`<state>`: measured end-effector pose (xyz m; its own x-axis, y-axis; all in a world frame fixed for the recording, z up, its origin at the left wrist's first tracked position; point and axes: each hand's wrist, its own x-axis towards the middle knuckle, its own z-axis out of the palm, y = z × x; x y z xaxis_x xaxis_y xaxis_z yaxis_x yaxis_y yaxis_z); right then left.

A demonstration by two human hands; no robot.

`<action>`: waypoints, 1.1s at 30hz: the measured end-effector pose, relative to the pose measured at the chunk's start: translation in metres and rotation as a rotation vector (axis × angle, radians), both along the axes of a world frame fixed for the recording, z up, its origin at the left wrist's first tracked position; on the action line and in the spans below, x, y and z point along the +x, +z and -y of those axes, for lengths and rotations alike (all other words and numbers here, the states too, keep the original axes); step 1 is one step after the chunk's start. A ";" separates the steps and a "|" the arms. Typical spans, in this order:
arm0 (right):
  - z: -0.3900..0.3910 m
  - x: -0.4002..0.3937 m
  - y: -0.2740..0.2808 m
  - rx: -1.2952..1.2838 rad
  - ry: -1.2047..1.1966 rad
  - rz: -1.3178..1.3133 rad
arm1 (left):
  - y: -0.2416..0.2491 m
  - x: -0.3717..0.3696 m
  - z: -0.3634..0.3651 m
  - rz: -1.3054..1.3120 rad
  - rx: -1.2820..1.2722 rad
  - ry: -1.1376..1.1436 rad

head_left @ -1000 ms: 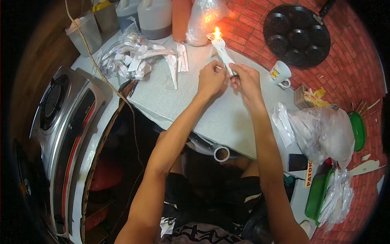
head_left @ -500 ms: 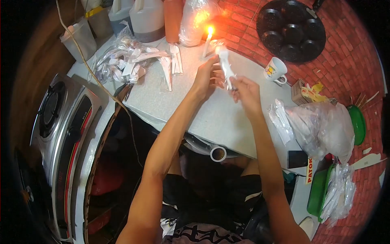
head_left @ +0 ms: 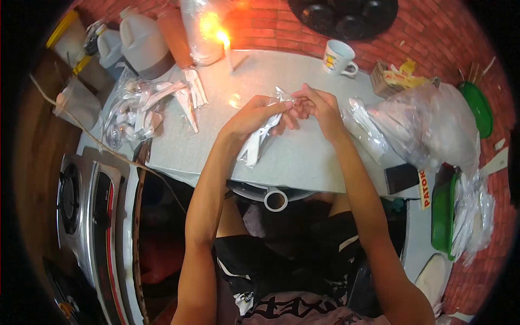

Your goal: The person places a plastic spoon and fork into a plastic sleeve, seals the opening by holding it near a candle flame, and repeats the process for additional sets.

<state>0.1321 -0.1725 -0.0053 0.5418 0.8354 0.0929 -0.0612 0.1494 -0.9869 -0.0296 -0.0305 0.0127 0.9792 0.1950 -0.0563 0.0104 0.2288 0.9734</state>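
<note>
My left hand is closed around a packet of white plastic cutlery in a clear wrapper. The packet slants, with its white handles hanging toward me and the clear wrapper end pointing up. At that upper end, the fingers of my right hand are pinched together on the clear film. A lit white candle stands on the table beyond my left hand. Wrapped cutlery packets and a clear bag of cutlery lie left of it.
A white mug, a large plastic bag and a phone are on the right of the table. Jugs stand at the back left. A gas stove is at far left, a green basket at right.
Both hands, with the packet, have come away from the candle flame and nearer to me. The packet has passed from my right hand into my left. The view has shifted.
</note>
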 end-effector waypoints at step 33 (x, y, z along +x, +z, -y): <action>0.001 -0.008 -0.004 -0.034 0.229 0.198 | -0.002 -0.005 0.000 -0.111 0.233 -0.218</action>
<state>0.1244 -0.1736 -0.0095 0.3131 0.9382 0.1474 0.1044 0.1202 -0.9872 -0.0347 -0.0306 0.0106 0.9897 0.0017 -0.1431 0.1431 -0.0186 0.9895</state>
